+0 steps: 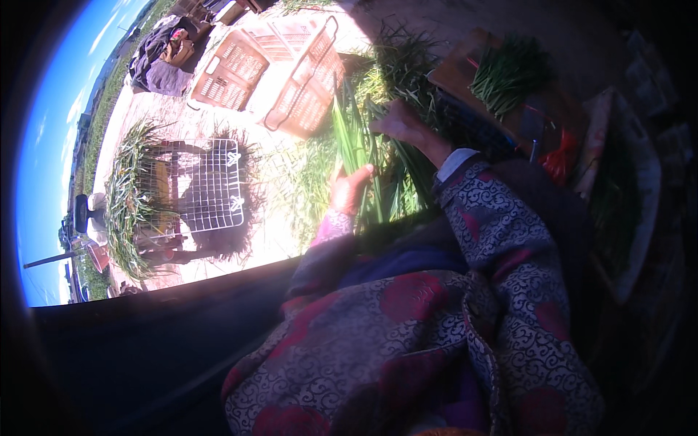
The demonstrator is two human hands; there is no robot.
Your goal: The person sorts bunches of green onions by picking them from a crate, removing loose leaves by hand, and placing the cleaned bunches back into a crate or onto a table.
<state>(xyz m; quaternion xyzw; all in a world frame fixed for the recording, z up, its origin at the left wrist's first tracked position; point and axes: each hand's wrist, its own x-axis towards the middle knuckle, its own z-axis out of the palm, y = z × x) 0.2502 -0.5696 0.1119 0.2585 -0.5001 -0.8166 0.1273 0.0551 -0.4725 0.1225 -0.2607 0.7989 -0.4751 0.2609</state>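
My left hand [347, 187] is closed round a bunch of chives [350, 138], long flat green leaves that stand up from its fingers, with the thumb lying across them. Just right of the bunch is my right hand [403, 123]. Its fingers are bent together near the leaves, and whatever lies between them is hidden. More loose green leaves [411, 171] hang below and between both hands. Behind the right hand, a darker heap of leaves [400, 62] lies in part shade.
Beyond the hands stands a pale plastic crate [302, 91]. Cut grass-like leaves [134, 196] drape over a white wire basket [211, 185] at left. At right, a tidy green bundle [509, 73] lies on a brown board [454, 69], near a red plastic bag [560, 156].
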